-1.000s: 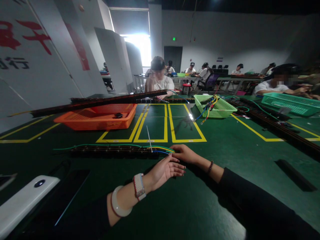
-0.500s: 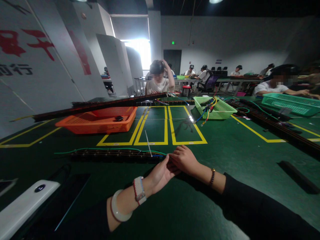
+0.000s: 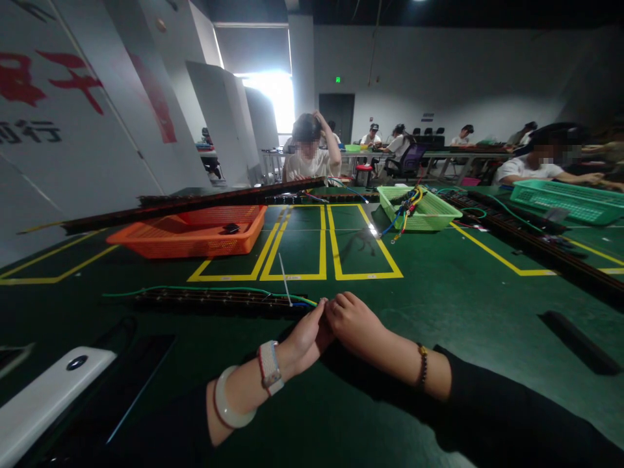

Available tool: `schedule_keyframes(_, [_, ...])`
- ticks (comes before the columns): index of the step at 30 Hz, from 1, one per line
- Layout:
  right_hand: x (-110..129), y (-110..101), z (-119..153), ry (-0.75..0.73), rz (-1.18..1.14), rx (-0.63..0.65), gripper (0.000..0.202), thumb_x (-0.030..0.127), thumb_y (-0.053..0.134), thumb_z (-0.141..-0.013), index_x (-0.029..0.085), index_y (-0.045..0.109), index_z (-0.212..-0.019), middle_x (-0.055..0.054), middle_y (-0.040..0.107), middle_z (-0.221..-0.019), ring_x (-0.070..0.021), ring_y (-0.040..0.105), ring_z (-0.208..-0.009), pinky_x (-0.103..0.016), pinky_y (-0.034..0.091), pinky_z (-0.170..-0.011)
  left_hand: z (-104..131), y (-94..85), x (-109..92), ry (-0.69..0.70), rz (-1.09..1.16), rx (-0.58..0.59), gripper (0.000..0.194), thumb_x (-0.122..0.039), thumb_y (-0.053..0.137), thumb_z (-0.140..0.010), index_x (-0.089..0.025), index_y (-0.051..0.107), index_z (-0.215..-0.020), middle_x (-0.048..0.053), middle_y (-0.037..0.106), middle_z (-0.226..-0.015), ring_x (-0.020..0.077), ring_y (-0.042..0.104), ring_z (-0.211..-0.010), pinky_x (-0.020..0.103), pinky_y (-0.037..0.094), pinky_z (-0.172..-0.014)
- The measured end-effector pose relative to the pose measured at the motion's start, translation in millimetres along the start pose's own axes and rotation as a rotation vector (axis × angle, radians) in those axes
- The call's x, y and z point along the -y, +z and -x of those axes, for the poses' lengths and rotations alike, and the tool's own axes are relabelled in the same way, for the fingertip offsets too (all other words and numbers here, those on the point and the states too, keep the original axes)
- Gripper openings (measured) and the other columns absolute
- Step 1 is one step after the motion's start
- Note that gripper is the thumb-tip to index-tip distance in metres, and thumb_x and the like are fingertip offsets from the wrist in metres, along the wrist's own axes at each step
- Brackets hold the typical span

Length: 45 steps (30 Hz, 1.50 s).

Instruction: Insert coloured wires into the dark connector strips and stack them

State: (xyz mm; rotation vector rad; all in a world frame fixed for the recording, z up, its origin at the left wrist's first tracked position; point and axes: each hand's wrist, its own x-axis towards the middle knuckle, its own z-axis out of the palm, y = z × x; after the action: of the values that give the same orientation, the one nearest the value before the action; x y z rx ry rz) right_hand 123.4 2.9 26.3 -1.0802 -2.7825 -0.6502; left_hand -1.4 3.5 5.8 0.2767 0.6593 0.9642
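Note:
A long black slotted strip (image 3: pixel 219 300) lies across the table, with a green wire along its top. At its right end, blue and yellow-green wires (image 3: pixel 307 301) come out and run in among my fingers. My left hand (image 3: pixel 305 339) is closed about these wires, thumb up, and wears a watch and a pale bangle at the wrist. Against it, my right hand (image 3: pixel 355 324) is closed with bent fingers; its fingertips and what they pinch are hidden. A white cable tie (image 3: pixel 285 279) sticks up from the strip, just left of my hands.
An orange basket (image 3: pixel 182 246) and a light green basket (image 3: pixel 433 218) with coloured wires stand farther back. Another long strip (image 3: pixel 205 203) rests over the orange one. A white device (image 3: pixel 53 390) is at lower left, a black bar (image 3: pixel 580 343) at right. Co-workers sit beyond.
My right hand has turned and shifted slightly left, its fingers now more curled against my left hand. My left fingers, seen stretched under it before, are now mostly hidden. The view has moved slightly.

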Motion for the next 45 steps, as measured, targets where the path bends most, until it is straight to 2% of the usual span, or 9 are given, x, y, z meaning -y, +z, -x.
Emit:
schedule_keyframes(7, [-16.8, -37.7, -2.6, 0.144, -0.164, 0.126, 0.02, 0.028, 0.052, -0.091, 0.015, 0.066, -0.085, -0.009, 0.065, -0.081, -0.0193, 0.058, -0.077, -0.03, 0.038, -0.068, -3.7, -4.5, 1.4, 0.017, -0.014, 0.068, 0.022, -0.019, 0.052, -0.088, -0.014, 0.057, -0.068, 0.001, 0.06, -0.066, 0.0103, 0.057, -0.062, 0.026, 0.048, -0.072])
schedule_keyframes(11, [-11.9, -34.6, 0.0, 0.134, -0.187, 0.227, 0.015, 0.022, 0.058, -0.085, 0.013, 0.068, -0.092, -0.011, 0.067, -0.084, -0.0206, 0.062, -0.079, -0.03, 0.041, -0.068, -2.5, -2.3, 0.4, 0.009, -0.061, 0.027, 0.02, -0.018, 0.049, -0.089, -0.013, 0.061, -0.074, 0.003, 0.064, -0.074, 0.0093, 0.058, -0.063, 0.024, 0.047, -0.071])
schedule_keyframes(16, [-4.1, -21.2, -0.4, 0.132, -0.183, 0.237, 0.02, 0.011, 0.052, -0.084, 0.009, 0.065, -0.099, -0.015, 0.068, -0.091, -0.022, 0.063, -0.083, -0.03, 0.044, -0.07, -3.2, -0.9, -0.3, 0.011, -0.081, -0.008, 0.017, -0.015, 0.05, -0.088, -0.013, 0.063, -0.076, 0.005, 0.067, -0.082, 0.0125, 0.062, -0.076, 0.027, 0.047, -0.081])
schedule_keyframes(23, [-14.2, -43.1, 0.0, 0.27, -0.318, 0.341, 0.018, 0.019, 0.049, -0.085, 0.014, 0.062, -0.097, -0.01, 0.068, -0.081, -0.0194, 0.065, -0.069, -0.026, 0.039, -0.055, 3.2, 3.5, -1.3, 0.029, -0.096, -0.037, 0.021, -0.018, 0.049, -0.089, -0.014, 0.06, -0.072, 0.002, 0.064, -0.068, 0.0116, 0.06, -0.066, 0.024, 0.048, -0.072])
schedule_keyframes(26, [-22.5, -45.0, 0.6, 0.309, -0.313, 0.333, 0.016, 0.022, 0.049, -0.086, 0.016, 0.062, -0.094, -0.008, 0.068, -0.079, -0.0194, 0.064, -0.068, -0.026, 0.036, -0.053, 4.7, 5.2, -1.4, 0.03, -0.094, -0.01, 0.022, -0.022, 0.05, -0.09, -0.014, 0.059, -0.071, 0.003, 0.064, -0.067, 0.0118, 0.06, -0.066, 0.026, 0.049, -0.076])
schedule_keyframes(30, [-36.5, -33.6, -0.9, 0.378, -0.306, 0.225, 0.016, 0.024, 0.049, -0.09, 0.018, 0.063, -0.095, -0.007, 0.068, -0.081, -0.0186, 0.063, -0.07, -0.026, 0.034, -0.054, 3.8, 3.8, -0.2, 0.056, -0.12, 0.042, 0.019, -0.024, 0.051, -0.089, -0.014, 0.061, -0.077, 0.005, 0.067, -0.076, 0.0141, 0.063, -0.077, 0.031, 0.047, -0.089])
schedule_keyframes(35, [-56.1, -4.8, -4.0, 0.42, -0.318, 0.115, 0.019, 0.022, 0.046, -0.093, 0.019, 0.064, -0.098, -0.006, 0.066, -0.09, -0.0149, 0.061, -0.074, -0.024, 0.034, -0.058, 2.6, 0.8, 0.2, 0.066, -0.174, 0.081, 0.016, -0.025, 0.052, -0.089, -0.012, 0.062, -0.085, 0.01, 0.067, -0.092, 0.0178, 0.062, -0.091, 0.035, 0.044, -0.094])
schedule_keyframes(41, [-65.0, 29.4, -5.4, 0.277, -0.238, 0.093, 0.022, 0.018, 0.049, -0.092, 0.019, 0.067, -0.104, -0.007, 0.066, -0.089, -0.0182, 0.057, -0.087, -0.028, 0.037, -0.073, 0.9, -0.8, -2.3, 0.028, -0.204, 0.093, 0.021, -0.03, 0.054, -0.088, -0.01, 0.062, -0.09, 0.012, 0.065, -0.092, 0.0193, 0.06, -0.093, 0.035, 0.043, -0.094])
schedule_keyframes(45, [-63.5, 27.8, -7.0, 0.272, -0.304, 0.094, 0.021, 0.017, 0.054, -0.089, 0.019, 0.067, -0.105, -0.008, 0.067, -0.093, -0.0179, 0.057, -0.089, -0.028, 0.038, -0.076, 1.0, -0.7, -3.2, 0.017, -0.205, 0.093, 0.021, -0.029, 0.053, -0.088, -0.01, 0.062, -0.091, 0.012, 0.065, -0.093, 0.0189, 0.061, -0.094, 0.034, 0.044, -0.094])
